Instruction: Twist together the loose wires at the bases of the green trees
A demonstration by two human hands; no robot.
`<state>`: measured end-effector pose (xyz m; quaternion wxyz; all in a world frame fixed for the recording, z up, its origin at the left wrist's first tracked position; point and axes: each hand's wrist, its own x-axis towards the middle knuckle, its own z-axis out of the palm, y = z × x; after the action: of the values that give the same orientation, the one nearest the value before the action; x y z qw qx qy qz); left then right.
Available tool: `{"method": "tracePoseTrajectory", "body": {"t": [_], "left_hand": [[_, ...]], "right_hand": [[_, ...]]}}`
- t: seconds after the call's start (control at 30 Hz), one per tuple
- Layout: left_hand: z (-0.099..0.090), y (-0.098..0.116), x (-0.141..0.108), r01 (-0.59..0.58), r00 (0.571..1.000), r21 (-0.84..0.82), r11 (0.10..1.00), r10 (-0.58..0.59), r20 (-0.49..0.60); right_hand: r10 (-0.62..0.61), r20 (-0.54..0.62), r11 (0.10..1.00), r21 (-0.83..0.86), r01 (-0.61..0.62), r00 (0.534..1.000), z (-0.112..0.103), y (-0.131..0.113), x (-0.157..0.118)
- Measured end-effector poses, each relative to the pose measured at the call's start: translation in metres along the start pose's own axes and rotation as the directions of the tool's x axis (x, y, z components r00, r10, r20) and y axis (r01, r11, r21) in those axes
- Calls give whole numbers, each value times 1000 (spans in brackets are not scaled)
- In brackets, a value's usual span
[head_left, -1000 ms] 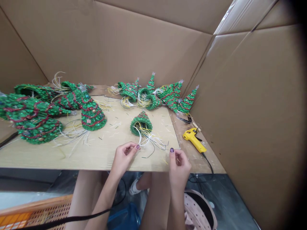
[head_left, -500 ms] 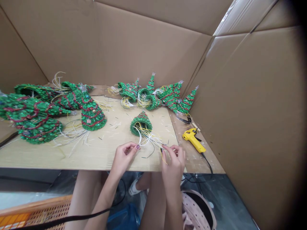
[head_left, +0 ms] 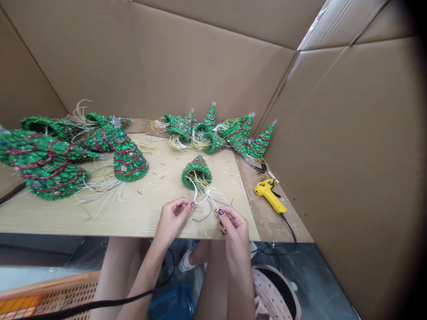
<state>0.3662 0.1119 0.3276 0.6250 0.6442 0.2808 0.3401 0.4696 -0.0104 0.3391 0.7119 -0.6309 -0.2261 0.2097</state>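
Note:
A small green decorative Christmas tree lies on its side at the middle of the table, its hollow base facing me. White, yellow and dark wires spill out of that opening. My left hand pinches white wires between thumb and forefinger, to the left of the bundle. On the right, my right hand is closed on thin wire ends, with a yellow one showing beneath the thumb. Both hands are just in front of the tree's base, a short gap apart.
More trees with trailing wires lie along the back and left. One tree stands upright left of centre. A yellow glue gun rests at right. Cut wire bits litter the board; cardboard walls surround it.
My right hand has shifted slightly left and turned, its thumb now on top, with wires pinched in it. My left hand has stayed in place.

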Motion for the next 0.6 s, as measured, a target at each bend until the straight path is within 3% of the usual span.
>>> {"method": "tracePoseTrajectory", "body": {"t": [0.07,0.17,0.23,0.33,0.47,0.6], "left_hand": [[0,0,0,-2,1000,-4,1000,2,2],[0,-1,0,6,1000,-10,1000,-6,12],[0,-2,0,11,1000,-13,1000,-10,14],[0,-2,0,15,1000,-16,1000,-15,17],[0,-1,0,16,1000,-17,1000,-15,19],[0,-1,-1,16,1000,-18,1000,-16,22]], "right_hand": [[-98,-22,990,-99,96,995,3,-4,0],[-281,20,904,-331,272,960,5,-14,-3],[-295,98,865,-395,309,950,6,-18,-7],[-180,184,902,-361,237,966,10,-16,-10],[-4,227,973,-224,57,974,17,-5,-9],[92,246,995,-61,-79,965,22,4,-6]]}}
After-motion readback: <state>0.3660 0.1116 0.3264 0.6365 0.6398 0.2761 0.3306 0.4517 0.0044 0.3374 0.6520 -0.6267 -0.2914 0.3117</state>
